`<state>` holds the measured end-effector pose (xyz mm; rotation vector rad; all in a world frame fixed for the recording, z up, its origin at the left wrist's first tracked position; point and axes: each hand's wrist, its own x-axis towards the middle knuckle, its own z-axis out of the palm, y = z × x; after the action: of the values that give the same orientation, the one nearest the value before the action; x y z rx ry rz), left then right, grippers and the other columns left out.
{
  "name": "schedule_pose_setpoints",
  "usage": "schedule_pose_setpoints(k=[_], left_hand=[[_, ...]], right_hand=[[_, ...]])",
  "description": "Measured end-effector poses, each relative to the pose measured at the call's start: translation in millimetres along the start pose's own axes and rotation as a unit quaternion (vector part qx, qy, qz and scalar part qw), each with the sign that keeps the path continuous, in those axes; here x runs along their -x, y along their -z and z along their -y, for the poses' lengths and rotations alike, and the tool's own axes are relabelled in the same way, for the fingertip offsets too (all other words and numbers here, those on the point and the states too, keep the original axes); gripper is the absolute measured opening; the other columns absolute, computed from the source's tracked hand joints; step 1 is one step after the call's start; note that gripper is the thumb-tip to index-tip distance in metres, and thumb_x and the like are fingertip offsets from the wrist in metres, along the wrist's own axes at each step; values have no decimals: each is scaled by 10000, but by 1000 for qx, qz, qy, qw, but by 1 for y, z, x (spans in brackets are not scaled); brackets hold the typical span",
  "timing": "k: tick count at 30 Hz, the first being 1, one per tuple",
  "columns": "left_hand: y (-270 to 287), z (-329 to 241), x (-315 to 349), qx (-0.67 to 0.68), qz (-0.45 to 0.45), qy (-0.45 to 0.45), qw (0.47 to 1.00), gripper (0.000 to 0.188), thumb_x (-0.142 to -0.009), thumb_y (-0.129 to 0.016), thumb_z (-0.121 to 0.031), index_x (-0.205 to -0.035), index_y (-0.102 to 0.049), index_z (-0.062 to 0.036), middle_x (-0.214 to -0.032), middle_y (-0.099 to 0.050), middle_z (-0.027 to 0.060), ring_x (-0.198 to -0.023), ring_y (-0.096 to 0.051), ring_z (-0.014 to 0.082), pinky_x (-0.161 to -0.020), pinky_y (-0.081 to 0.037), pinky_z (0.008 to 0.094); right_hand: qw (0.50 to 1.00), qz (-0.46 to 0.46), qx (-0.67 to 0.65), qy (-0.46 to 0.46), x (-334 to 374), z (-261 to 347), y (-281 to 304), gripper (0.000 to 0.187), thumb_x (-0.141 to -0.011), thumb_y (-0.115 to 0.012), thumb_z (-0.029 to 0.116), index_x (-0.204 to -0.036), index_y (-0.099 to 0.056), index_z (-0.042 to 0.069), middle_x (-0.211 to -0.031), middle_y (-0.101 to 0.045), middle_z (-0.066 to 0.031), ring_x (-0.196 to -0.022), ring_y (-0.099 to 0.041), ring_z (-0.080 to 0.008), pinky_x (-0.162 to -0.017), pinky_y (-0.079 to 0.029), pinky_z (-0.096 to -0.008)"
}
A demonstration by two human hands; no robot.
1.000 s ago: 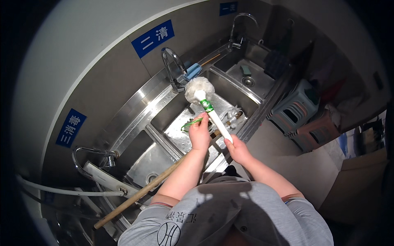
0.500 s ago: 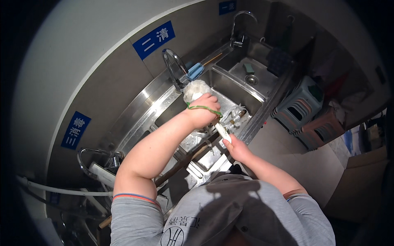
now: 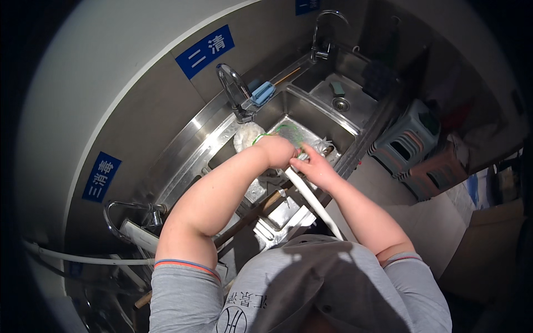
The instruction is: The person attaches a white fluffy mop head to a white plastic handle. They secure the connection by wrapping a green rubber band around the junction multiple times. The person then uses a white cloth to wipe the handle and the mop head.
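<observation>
Over the middle sink [image 3: 338, 119] my two hands meet. My left hand [image 3: 277, 151] is closed, its fingers turned away and mostly hidden; what it holds I cannot make out. A thin green cord [image 3: 290, 129] loops out beyond it over the basin. My right hand [image 3: 316, 168] pinches at the cord beside the left fingers. Below both hands a long white tube [image 3: 313, 201] slants toward my body, its upper end by the fingers. A whitish, fluffy bundle [image 3: 248, 136] lies behind my left wrist. Clear plastic [image 3: 328, 146] is in the basin, partly covered by my right hand.
A curved tap [image 3: 230, 89] and a blue brush-like tool [image 3: 262, 93] are at the sink's back edge. A wooden stick [image 3: 272, 201] crosses the near side. Stacked stools [image 3: 408, 136] stand at right. Another basin holds a green sponge [image 3: 337, 89].
My right hand has left the white tube and moved up to the left hand. More tube shows below. The green cord, earlier around my left hand, now spreads in loops above the basin.
</observation>
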<state>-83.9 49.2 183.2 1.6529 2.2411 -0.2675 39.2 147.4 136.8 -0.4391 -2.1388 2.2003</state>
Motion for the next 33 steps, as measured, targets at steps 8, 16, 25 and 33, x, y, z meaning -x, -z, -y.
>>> schedule_pose_setpoints(k=[8, 16, 25, 33], left_hand=[[6, 1, 3, -6, -40, -55, 998, 264, -810, -510, -355, -700, -617, -140, -681, -616, 55, -685, -587, 251, -723, -418, 358], [-4, 4, 0, -24, -59, -61, 996, 314, -821, -488, -392, -680, -613, -142, -621, -594, 50, -644, -571, 260, -700, -410, 353], [0, 2, 1, -20, -52, -43, 998, 288, -809, -510, -387, -680, -616, -152, -622, -595, 50, -628, -576, 257, -722, -406, 363], [5, -2, 7, -38, -50, -54, 997, 270, -805, -518, -389, -701, -622, -163, -631, -600, 36, -640, -578, 245, -719, -404, 354]], right_hand=[[934, -32, -341, -102, -37, -49, 42, 164, -823, -589, 83, -944, -507, 10, -732, -540, -24, -574, -498, -72, -505, -455, -205], [901, -425, 79, 35, -17, -47, 61, 288, -806, -599, 271, -831, -539, -10, -783, -569, -112, -664, -545, -197, -568, -436, -331], [919, -117, 288, 243, 15, 6, 34, 211, -818, -552, 159, -976, -592, 25, -941, -606, -133, -788, -592, -226, -720, -459, -310], [984, 57, 163, 55, -11, -16, 39, 181, -831, -556, 146, -974, -605, 47, -805, -628, -36, -737, -562, -111, -692, -451, -250]])
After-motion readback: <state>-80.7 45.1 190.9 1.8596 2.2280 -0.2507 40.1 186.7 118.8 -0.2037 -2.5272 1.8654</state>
